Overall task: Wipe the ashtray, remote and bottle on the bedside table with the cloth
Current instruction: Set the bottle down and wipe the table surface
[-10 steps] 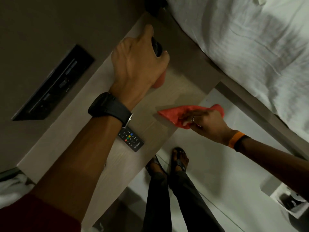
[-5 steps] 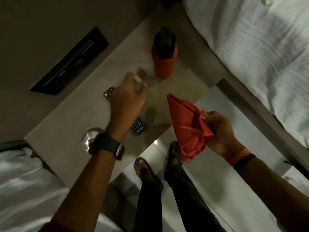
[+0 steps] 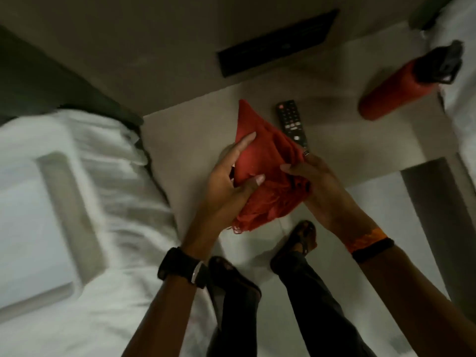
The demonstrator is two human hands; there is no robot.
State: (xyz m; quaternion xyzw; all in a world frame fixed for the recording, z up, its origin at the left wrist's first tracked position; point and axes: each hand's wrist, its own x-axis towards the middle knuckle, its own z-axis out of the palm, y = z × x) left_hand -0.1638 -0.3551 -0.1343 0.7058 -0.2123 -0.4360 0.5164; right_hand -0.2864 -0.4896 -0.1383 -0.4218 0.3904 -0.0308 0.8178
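Both my hands hold the red cloth [image 3: 260, 155] above the front edge of the bedside table [image 3: 185, 140]. My left hand [image 3: 229, 186] grips its left side with thumb and fingers. My right hand [image 3: 316, 186] pinches its right side. The black remote [image 3: 289, 119] lies flat on the table just behind the cloth, partly covered by it. The red bottle with a black cap [image 3: 401, 86] stands at the table's far right. The ashtray is hidden behind the cloth and my hands.
A white bed with a pillow [image 3: 51, 202] lies left of the table, another white bed [image 3: 463, 119] at the right edge. A dark switch panel [image 3: 275, 45] sits on the wall behind. My feet in sandals [image 3: 304, 238] stand on the pale floor.
My left hand has left the bottle and remote and come over to grip the cloth with my right hand. The view has swung left, so the bottle now appears far right.
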